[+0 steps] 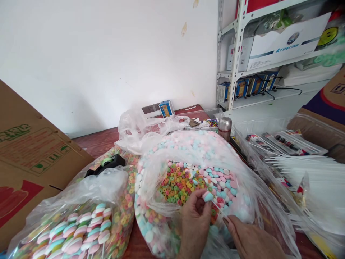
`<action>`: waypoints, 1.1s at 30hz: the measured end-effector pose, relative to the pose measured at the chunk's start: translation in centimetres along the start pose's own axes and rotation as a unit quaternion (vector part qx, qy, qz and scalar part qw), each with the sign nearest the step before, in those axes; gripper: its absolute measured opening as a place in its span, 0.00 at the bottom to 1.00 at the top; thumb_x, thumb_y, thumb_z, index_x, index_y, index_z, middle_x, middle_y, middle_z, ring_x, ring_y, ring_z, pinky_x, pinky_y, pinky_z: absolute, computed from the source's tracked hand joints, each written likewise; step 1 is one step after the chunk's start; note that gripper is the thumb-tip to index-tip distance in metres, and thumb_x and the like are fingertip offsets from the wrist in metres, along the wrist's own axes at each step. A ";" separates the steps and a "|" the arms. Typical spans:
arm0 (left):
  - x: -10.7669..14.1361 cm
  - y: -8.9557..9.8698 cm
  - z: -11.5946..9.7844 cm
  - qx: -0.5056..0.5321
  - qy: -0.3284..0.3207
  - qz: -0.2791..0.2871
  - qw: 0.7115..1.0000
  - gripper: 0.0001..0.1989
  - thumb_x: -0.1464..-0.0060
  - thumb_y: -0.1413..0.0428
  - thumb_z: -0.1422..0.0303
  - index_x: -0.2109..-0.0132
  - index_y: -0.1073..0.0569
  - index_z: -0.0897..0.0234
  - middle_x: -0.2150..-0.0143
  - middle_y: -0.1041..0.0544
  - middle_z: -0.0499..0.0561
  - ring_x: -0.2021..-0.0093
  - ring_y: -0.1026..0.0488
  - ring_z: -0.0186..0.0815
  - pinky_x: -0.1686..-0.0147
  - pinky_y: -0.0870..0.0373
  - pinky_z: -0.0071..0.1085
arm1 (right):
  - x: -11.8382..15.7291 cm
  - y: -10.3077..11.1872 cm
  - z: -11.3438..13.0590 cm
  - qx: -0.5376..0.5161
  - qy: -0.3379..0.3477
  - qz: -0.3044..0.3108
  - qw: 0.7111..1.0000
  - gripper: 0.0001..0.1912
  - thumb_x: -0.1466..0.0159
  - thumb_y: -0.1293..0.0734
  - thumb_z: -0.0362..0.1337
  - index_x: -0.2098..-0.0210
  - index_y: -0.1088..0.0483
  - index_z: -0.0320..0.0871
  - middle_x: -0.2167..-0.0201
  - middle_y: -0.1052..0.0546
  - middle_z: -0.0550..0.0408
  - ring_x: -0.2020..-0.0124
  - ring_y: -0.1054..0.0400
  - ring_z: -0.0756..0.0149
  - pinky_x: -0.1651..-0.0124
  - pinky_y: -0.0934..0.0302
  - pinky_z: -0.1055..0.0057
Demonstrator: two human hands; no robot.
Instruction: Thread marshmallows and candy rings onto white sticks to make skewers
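One chalky candy disc [208,196], pinched, left hand [194,226]

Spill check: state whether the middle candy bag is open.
Open: the clear plastic bag has its mouth rolled back, exposing the colored candy rings.

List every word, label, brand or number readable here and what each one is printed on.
"AYUSLINK" (last letters uncertain): blue lettering on the white carton on the shelf.
Green lettering and small print on the cardboard carton at left: too blurred to read.
Printed cards in the clear plastic tray: too small to read.
Small blue box by the wall: too small to read.
Dark print on the carton at right edge: too blurred to read.
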State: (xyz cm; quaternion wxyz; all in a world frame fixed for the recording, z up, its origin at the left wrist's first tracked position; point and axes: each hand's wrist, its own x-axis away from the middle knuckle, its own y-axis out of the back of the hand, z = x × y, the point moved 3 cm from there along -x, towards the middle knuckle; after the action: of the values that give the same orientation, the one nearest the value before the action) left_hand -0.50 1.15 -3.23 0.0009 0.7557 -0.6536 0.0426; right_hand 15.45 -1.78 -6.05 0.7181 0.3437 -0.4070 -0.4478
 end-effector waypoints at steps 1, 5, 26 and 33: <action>0.1 0.1 0.2 -0.026 -0.015 -0.002 1.000 0.12 0.47 0.38 0.65 0.55 0.22 0.63 0.60 0.18 0.56 0.60 0.21 0.41 0.59 0.24 0.32 | 0.0 0.0 0.1 0.005 0.002 0.006 1.000 0.26 0.28 0.55 0.42 0.57 0.27 0.51 0.67 0.16 0.48 0.66 0.21 0.50 0.72 0.40 0.65; 0.1 0.4 0.7 -0.114 -0.069 0.009 0.991 0.11 0.45 0.41 0.68 0.54 0.21 0.62 0.59 0.18 0.55 0.61 0.21 0.39 0.59 0.23 0.32 | 0.1 0.4 0.8 0.021 -0.006 0.025 0.999 0.26 0.28 0.55 0.39 0.57 0.27 0.49 0.67 0.17 0.46 0.65 0.21 0.49 0.71 0.38 0.64; 1.7 2.3 0.1 -0.324 -0.185 0.038 0.927 0.27 0.42 0.48 0.77 0.36 0.34 0.59 0.51 0.20 0.56 0.58 0.21 0.37 0.58 0.22 0.32 | -3.5 2.2 3.7 -0.050 0.027 -0.046 0.997 0.15 0.27 0.48 0.39 0.57 0.32 0.47 0.65 0.19 0.53 0.63 0.22 0.58 0.68 0.39 0.68; 0.4 8.0 -2.3 -0.555 -0.282 -0.108 0.775 0.09 0.38 0.47 0.73 0.55 0.23 0.61 0.60 0.20 0.54 0.59 0.24 0.43 0.58 0.28 0.40 | -5.0 3.0 5.9 0.124 0.122 -0.118 0.978 0.11 0.34 0.39 0.27 0.63 0.29 0.47 0.65 0.26 0.55 0.67 0.25 0.59 0.72 0.42 0.68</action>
State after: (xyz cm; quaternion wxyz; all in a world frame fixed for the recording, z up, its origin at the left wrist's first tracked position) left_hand -8.46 -0.23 -1.34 0.2405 0.6674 -0.4488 -0.5435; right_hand 9.97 3.14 -2.31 0.6563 0.5274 -0.3255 -0.4303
